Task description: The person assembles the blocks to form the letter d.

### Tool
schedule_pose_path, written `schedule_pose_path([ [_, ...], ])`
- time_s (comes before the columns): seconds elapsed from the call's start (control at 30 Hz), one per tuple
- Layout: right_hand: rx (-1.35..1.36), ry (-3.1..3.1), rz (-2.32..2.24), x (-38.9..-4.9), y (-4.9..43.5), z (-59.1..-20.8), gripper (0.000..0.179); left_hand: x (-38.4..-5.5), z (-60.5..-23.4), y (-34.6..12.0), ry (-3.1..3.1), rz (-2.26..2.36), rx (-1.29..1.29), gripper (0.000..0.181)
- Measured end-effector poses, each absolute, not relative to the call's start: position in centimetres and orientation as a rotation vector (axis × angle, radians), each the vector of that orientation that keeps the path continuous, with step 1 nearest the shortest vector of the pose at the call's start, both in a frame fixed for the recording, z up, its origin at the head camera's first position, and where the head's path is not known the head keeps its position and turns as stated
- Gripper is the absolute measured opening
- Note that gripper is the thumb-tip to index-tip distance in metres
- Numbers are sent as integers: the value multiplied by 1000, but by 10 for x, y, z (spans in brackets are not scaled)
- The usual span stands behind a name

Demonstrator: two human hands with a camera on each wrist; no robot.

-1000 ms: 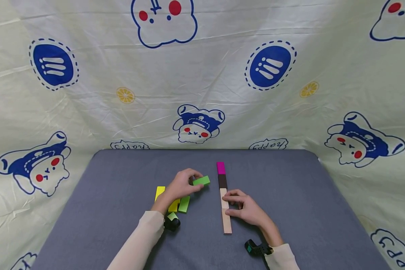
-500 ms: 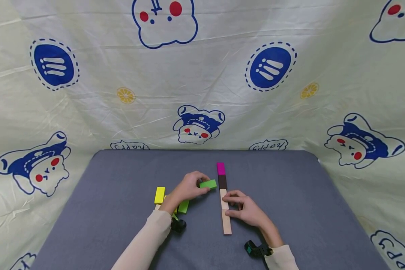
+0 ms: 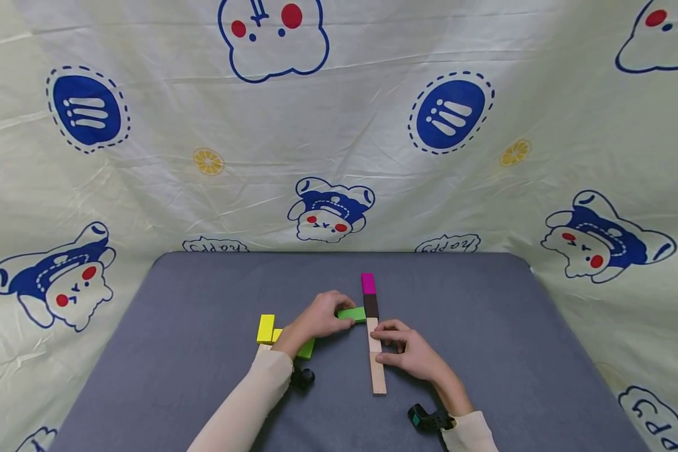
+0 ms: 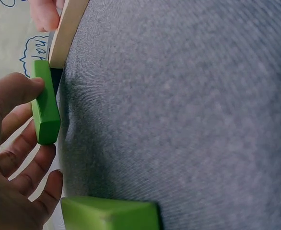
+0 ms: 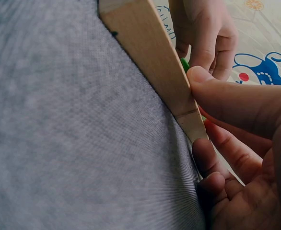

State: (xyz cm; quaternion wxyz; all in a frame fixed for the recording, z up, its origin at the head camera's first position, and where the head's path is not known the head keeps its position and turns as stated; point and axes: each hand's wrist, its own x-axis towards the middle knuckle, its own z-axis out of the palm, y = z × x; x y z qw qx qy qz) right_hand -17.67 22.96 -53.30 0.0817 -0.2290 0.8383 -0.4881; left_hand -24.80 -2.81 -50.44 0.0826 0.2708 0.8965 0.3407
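My left hand pinches a green block between thumb and fingers, seen close in the left wrist view. The green block lies crosswise, its right end at the left side of a straight row of blocks, near where the dark brown block meets a pale wooden block. A magenta block forms the far end; a second wooden block forms the near end. My right hand rests its thumb and fingertips on the wooden blocks from the right, fingers loosely bent.
Left of the row lie several loose blocks, partly hidden by the left arm: a yellow block, another green block and a bit of pale wood. The grey cloth-covered table ends at a printed curtain behind.
My left hand has moved right and slightly nearer, bringing the green block from open table up to the row's left side. The right hand has stayed in place on the wooden blocks.
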Motion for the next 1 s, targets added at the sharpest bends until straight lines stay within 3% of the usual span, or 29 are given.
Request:
schedule_pose_path([
  [1.0,-649,2520,-1433,-176,228,-531,45,-254,-510,-24,2707,869,847,30],
])
